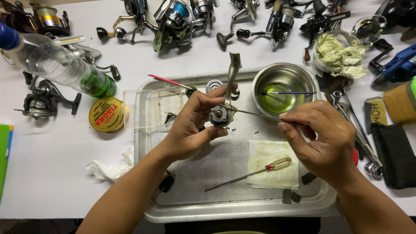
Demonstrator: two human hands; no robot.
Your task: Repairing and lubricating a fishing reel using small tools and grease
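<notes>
My left hand grips a small metal fishing reel body above a metal tray; the reel's silver foot sticks up past my fingers. My right hand pinches a thin metal tool whose tip touches the reel body. On the tray, a screwdriver with a clear yellow handle lies across a stained paper towel. A steel bowl with greenish liquid holds a thin brush at the tray's far right corner.
Several fishing reels line the far edge of the white table. A plastic bottle with green liquid lies at the left, beside a round yellow tin. Crumpled rags, pliers and a black cloth sit at the right.
</notes>
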